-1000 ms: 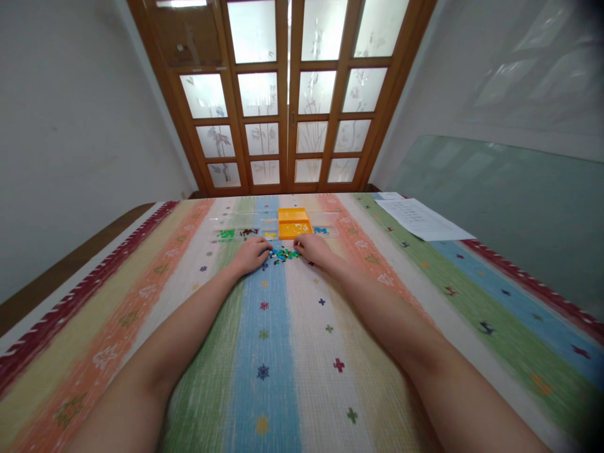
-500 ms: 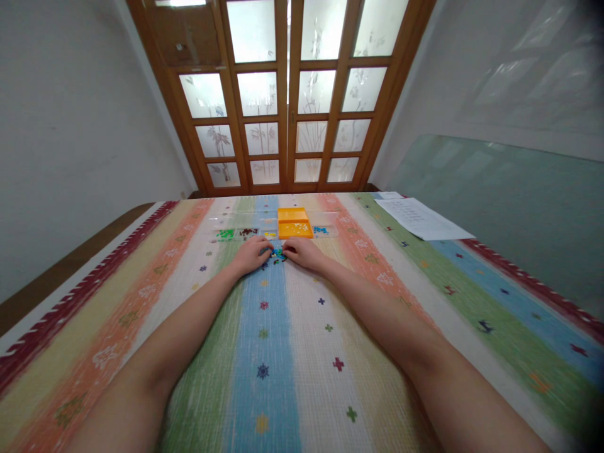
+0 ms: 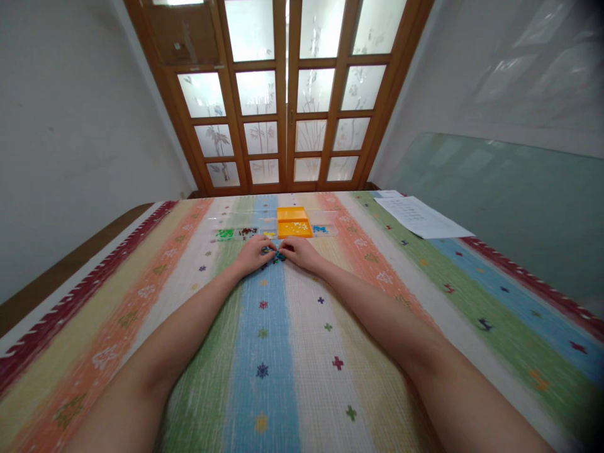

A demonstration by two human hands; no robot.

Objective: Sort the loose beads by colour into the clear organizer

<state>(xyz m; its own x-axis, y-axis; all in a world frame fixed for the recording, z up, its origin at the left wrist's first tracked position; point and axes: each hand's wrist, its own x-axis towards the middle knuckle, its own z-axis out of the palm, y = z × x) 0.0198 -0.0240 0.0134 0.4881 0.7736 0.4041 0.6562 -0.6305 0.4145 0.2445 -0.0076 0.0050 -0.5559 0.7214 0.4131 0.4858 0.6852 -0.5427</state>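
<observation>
My left hand and my right hand meet fingertip to fingertip over a small pile of mixed coloured pieces on the tablecloth. Both hands have their fingers pinched together; whatever sits between them is too small to make out. Just beyond stand clear plastic boxes holding green pieces, brown pieces, yellow pieces and blue pieces. Between the yellow and the blue ones lies an orange box with its lid up and white pieces inside.
A striped tablecloth covers the table. Sheets of paper lie at the far right. A greenish glass panel leans along the right wall, and wooden doors with glass panes close off the far side.
My left hand has shifted slightly right, so the fingertips of both hands are closer together over the pile. The boxes have stayed in place.
</observation>
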